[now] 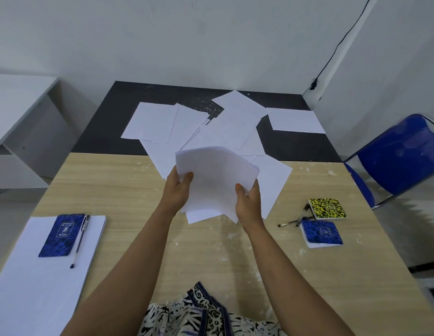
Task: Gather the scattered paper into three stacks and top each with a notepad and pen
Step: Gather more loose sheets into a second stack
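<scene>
White sheets [214, 180] sit uneven, pinched between my left hand [178, 187] and right hand [249, 202]. Squaring them carelessly, 1 could slip onto the loose paper [235, 122] beyond my hands.

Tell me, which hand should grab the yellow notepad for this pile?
Probably the right hand. The yellow notepad lies on the right, beside it; the left hand would have to cross over. Both now hold the paper bundle.

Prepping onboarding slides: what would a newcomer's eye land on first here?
First, the sheaf of paper held up mid-frame, gripped by the left hand and right hand at its sides. Behind it, loose sheets fan over the table's dark far half. Near left lies a finished stack topped by a blue notepad and pen.
</scene>
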{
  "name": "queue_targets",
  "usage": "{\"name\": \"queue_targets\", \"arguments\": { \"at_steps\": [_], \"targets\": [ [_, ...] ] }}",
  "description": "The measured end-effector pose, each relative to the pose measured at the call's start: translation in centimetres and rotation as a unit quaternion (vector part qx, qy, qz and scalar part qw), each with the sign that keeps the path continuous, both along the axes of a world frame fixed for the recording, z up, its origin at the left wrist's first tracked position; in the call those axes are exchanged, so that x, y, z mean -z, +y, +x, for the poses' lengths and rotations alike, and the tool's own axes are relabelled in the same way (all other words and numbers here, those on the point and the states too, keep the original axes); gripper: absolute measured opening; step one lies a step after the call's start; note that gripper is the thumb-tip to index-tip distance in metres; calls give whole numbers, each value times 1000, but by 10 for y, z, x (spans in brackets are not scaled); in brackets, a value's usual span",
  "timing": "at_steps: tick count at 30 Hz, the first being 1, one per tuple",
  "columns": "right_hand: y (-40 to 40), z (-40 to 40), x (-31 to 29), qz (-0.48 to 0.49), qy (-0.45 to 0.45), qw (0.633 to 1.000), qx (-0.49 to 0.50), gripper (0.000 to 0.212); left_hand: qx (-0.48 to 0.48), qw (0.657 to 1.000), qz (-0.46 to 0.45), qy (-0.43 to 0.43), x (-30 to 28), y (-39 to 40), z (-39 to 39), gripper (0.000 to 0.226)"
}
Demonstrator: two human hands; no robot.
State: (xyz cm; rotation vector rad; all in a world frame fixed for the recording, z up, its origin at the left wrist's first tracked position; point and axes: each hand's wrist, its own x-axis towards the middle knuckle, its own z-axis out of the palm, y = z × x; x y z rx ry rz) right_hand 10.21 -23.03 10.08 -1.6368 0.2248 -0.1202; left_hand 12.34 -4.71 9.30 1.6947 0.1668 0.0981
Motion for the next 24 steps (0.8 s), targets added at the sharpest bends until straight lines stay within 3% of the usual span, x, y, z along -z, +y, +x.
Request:
{"name": "queue_targets", "arguments": {
  "at_steps": [4,10,16,20,24],
  "targets": [
    [-2,0,-1,-5,-6,1000,10,37,-19,1000,8,-14,0,-1,-2,32],
    [-4,-1,12,-31,48,998,1,16,-34,999,-7,-2,7,-4,-9,25],
    [-6,-4,16,-26,41,999,-14,21,-31,1000,-5,-3,11,2,-13,32],
    [-7,-5,29,-80,66,994,-31,20,-37,998,-12,40,18,2,-16,27],
    [-8,-5,41,-151,121,980,-54,14,6,998,12,68,26,2,-19,38]
  ]
}}
